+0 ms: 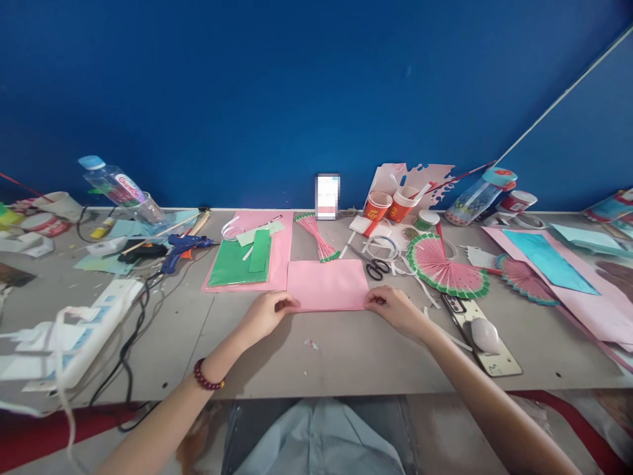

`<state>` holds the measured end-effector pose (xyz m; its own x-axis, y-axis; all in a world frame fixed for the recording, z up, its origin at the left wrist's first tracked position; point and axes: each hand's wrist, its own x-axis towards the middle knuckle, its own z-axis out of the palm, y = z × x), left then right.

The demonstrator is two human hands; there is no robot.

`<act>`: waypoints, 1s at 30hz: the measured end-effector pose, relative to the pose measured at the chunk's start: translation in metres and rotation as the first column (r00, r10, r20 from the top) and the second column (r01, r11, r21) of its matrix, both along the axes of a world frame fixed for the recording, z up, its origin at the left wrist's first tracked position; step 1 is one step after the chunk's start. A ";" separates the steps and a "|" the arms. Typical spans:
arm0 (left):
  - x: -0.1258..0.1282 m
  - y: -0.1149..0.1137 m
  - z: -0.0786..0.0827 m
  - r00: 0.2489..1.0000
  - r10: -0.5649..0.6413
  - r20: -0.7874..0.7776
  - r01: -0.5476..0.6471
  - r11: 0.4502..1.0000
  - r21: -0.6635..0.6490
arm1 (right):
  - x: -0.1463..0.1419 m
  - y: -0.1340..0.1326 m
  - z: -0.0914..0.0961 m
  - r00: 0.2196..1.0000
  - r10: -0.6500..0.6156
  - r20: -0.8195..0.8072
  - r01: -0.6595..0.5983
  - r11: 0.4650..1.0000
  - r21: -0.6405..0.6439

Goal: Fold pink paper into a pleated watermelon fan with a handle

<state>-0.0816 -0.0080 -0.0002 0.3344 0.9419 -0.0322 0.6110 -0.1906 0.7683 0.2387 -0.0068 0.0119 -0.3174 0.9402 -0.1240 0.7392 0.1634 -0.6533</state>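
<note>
A pink sheet of paper (327, 284) lies flat on the table in front of me, its long side toward me. At its near left corner, my left hand (273, 310) pinches the edge with curled fingers. My right hand (390, 305) grips the near right corner in the same way. Just beyond the sheet is a folded pink and green paper strip (319, 237), narrow in the middle. Black-handled scissors (376, 267) lie off its far right corner. To the left, a stack of green paper (240, 260) rests on a larger pink sheet (281, 257).
On the right are a watermelon-patterned paper fan (445, 267), a phone (499, 359) with a white rounded object (484, 335) on it, and red paper cups (380, 206). Leftward sit a blue glue gun (185, 247), a power strip (93, 330) with cables, and a plastic bottle (116, 185).
</note>
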 end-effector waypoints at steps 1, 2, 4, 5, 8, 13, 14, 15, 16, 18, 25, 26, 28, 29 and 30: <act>0.000 0.002 0.000 1.000 -0.002 -0.007 0.002 1.000 -0.011 | 0.000 0.002 -0.001 1.000 -0.011 -0.009 0.010 1.000 -0.017; 0.000 0.003 0.000 1.000 -0.003 -0.019 0.002 1.000 -0.015 | 0.001 0.003 -0.003 1.000 -0.022 -0.019 0.021 0.999 -0.033; 0.000 0.006 -0.001 0.999 -0.002 -0.053 0.000 1.000 -0.030 | 0.002 0.006 -0.005 0.999 -0.041 -0.035 0.039 0.998 -0.052; 0.000 0.008 -0.001 0.998 -0.002 -0.070 -0.001 0.999 -0.044 | 0.002 0.007 -0.005 0.998 -0.043 -0.040 0.041 0.997 -0.059; 0.000 0.011 -0.001 0.994 -0.006 -0.108 -0.003 0.997 -0.082 | 0.003 0.009 -0.005 0.998 -0.027 -0.049 0.022 0.996 -0.084; 0.002 0.011 0.000 0.995 0.004 -0.099 -0.015 0.993 -0.115 | 0.003 0.012 -0.001 1.000 -0.006 -0.024 0.004 0.995 -0.101; 0.002 0.011 0.000 0.996 0.002 -0.087 -0.013 0.992 -0.124 | 0.003 0.012 -0.001 1.000 -0.005 -0.017 0.004 0.995 -0.101; 0.003 0.011 -0.001 0.997 0.000 -0.074 -0.010 0.991 -0.132 | 0.003 0.012 -0.001 1.000 -0.007 -0.012 0.005 0.995 -0.101; 0.003 0.012 -0.001 0.998 -0.006 -0.063 -0.003 0.991 -0.137 | 0.003 0.012 -0.001 1.000 -0.006 -0.010 0.005 0.995 -0.100; 0.003 0.013 0.000 0.998 -0.026 -0.048 0.019 0.989 -0.146 | 0.003 0.013 -0.001 1.000 -0.004 -0.009 0.003 0.995 -0.097; 0.006 0.010 -0.001 0.999 -0.023 0.049 0.030 0.987 -0.158 | 0.002 0.014 0.003 1.000 0.001 -0.022 -0.004 0.991 -0.132; 0.006 0.009 -0.002 0.998 -0.014 0.057 0.023 0.989 -0.148 | 0.002 0.014 0.003 1.000 0.001 -0.021 -0.004 0.991 -0.136; 0.006 0.007 -0.003 0.998 0.000 0.060 0.008 0.992 -0.127 | 0.002 0.014 0.002 1.000 0.008 -0.016 -0.010 0.991 -0.135; 0.006 0.006 -0.004 0.998 0.004 0.060 0.003 0.993 -0.121 | 0.002 0.014 0.002 1.000 0.012 -0.016 -0.014 0.991 -0.133; 0.006 0.006 -0.004 0.998 0.004 0.060 0.003 0.993 -0.119 | 0.003 0.014 0.002 1.000 0.016 -0.018 -0.018 0.991 -0.133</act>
